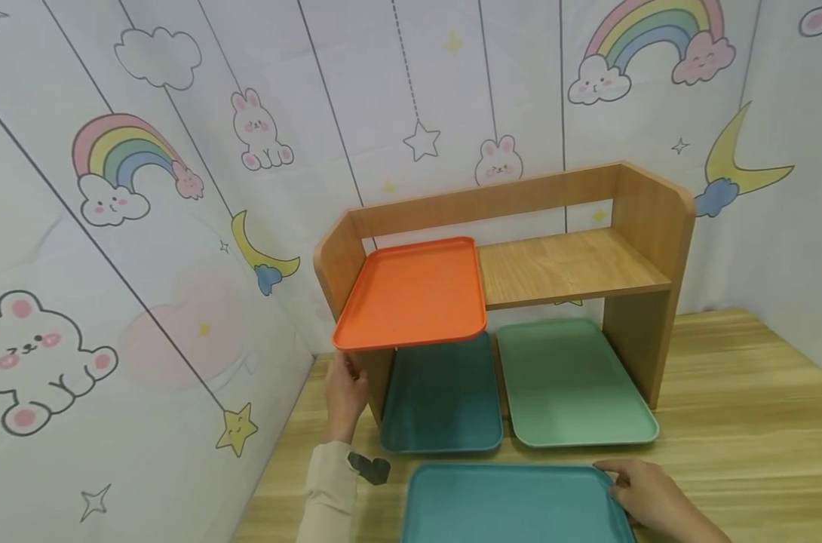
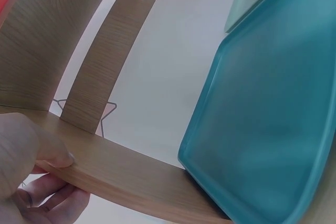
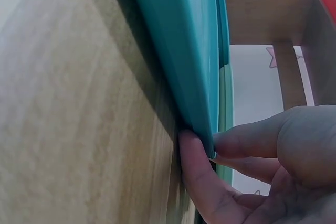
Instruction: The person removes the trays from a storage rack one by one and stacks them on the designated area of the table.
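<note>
A small wooden desk shelf (image 1: 553, 268) stands on the table. My left hand (image 1: 346, 388) grips the front edge of its left side panel (image 2: 131, 174), with the thumb on the inner face and the fingers curled round the outside. Above that hand an orange tray (image 1: 414, 294) lies on the upper board, its front overhanging. At the front, my right hand (image 1: 648, 494) pinches the far right corner of a blue tray (image 1: 513, 501). In the right wrist view the thumb is on the rim of this tray (image 3: 173, 45) and a finger goes under it.
Under the upper board lie a dark teal tray (image 1: 445, 403) on the left and a light green tray (image 1: 577, 388) on the right, front ends sticking out. A patterned curtain (image 1: 180, 317) hangs behind and left. Wood-grain table (image 1: 743, 392) extends right.
</note>
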Tool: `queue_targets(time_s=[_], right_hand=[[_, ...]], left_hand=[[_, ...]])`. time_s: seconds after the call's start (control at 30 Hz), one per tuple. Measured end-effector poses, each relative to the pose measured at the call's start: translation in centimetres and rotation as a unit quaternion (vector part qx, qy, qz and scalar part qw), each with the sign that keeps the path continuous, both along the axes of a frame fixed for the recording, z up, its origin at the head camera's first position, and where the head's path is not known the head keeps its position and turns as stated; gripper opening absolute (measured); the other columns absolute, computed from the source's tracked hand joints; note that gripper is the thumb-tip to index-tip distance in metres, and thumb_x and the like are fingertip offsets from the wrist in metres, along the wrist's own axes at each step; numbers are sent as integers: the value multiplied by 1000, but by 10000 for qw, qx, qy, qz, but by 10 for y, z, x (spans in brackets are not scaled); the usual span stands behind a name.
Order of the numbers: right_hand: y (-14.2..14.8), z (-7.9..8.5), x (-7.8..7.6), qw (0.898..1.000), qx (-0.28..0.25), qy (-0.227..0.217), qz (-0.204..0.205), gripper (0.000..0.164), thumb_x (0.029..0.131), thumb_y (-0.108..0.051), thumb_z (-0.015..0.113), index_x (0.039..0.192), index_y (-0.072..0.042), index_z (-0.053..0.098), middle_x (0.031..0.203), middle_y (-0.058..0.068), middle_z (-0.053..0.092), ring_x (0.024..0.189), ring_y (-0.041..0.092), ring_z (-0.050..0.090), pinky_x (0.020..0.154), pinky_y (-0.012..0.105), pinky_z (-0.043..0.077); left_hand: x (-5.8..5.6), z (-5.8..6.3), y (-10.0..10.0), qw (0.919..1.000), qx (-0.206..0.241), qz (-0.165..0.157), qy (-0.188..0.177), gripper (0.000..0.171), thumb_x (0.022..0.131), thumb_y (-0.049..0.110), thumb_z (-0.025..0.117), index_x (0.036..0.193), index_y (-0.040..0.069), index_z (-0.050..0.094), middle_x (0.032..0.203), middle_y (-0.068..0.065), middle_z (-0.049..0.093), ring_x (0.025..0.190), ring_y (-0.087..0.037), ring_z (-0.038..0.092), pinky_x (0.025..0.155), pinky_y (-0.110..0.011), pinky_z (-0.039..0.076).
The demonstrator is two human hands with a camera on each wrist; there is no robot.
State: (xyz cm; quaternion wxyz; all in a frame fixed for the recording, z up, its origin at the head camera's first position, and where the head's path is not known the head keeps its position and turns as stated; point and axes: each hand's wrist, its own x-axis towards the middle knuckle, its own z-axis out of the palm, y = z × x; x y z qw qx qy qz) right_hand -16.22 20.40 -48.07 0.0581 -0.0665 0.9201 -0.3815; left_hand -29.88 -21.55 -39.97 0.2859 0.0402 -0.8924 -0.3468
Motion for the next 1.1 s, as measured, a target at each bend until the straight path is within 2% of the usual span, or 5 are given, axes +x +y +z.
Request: queue_targets(time_s=[0.2,0.37,0.57,0.87,1.1], right_hand=[[-2,7,2,9995,206,-50,-222,34,84,-5,62,117,0,65,67,0,53,53,12,49,51,26,41],[-2,27,2,9972,489,408,-389,35,86,-14,66,119,-2,63,80,-2,64,68,14,57,57,30,43],[-4,52,1,9940,5,945,-544,46,89,-18,64,129,2,53,99,7,67,84,21,69,62,30,48],[-21,80,-5,9850,-740,1395,-696,56,94,-31,59,138,-2,42,118,17,61,104,36,63,70,39,53],[-33,96,-8,9792,-1019,1587,-745,57,95,-34,57,140,-4,39,122,16,60,110,36,61,77,43,52]], left_hand=[[0,0,0,10000,-31,24,10,25,82,-2,60,105,4,53,93,-17,58,88,-31,54,76,-46,46],[0,0,1,10000,-46,35,68,25,81,-2,61,104,4,53,92,-16,58,88,-31,55,76,-46,46],[2,2,1,10000,-19,0,76,26,81,-2,60,106,3,52,92,-17,58,88,-32,55,75,-46,46],[2,2,0,9998,-110,-54,182,22,80,-6,60,96,4,49,86,-15,55,82,-29,52,71,-42,43],[1,2,3,9993,-223,98,284,26,80,-3,60,104,0,52,90,-20,58,86,-35,55,76,-49,45]])
